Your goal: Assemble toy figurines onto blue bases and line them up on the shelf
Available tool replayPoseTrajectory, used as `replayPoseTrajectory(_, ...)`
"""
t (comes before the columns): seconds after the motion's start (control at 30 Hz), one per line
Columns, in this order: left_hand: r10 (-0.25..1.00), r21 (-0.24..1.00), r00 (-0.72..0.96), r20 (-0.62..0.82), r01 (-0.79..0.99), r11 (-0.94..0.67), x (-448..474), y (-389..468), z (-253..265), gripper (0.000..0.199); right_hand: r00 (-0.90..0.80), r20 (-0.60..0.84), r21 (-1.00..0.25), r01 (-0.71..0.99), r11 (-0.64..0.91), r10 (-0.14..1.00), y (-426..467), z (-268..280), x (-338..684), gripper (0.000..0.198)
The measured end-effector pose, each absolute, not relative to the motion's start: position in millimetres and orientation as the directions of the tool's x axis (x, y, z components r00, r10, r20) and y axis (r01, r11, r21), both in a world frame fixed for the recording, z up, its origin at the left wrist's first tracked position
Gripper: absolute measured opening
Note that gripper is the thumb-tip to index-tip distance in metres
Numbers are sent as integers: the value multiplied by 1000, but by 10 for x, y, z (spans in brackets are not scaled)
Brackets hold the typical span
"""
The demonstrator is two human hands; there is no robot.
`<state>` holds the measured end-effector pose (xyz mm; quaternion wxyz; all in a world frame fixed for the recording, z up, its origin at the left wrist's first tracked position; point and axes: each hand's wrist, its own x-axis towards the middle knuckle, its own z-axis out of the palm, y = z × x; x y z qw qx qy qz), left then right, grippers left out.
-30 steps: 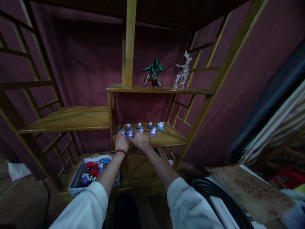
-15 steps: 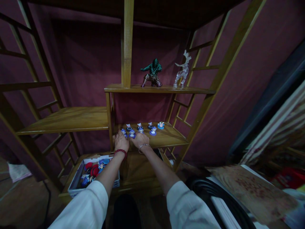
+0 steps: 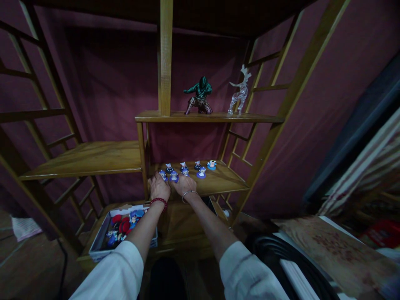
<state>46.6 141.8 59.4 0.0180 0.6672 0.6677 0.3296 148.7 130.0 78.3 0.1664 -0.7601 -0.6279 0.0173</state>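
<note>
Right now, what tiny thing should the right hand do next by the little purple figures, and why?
I'd probably draw the right hand straight back, slowly. It is very close to the middle purple figures standing on the wooden shelf, so a sideways swipe might knock one over. I can't tell whether it touches any.

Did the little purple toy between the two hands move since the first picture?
Yes, slightly to the right: the purple toy now sits farther right compared with the dark toy behind it on the shelf.
</note>
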Motion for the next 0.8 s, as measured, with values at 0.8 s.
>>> replayPoseTrajectory(0.8, 901, 482, -128, 415, 870, -99, 471, 1381, 596, 54, 317, 309, -400, 899, -180, 897, 1174, 652, 1724, 30)
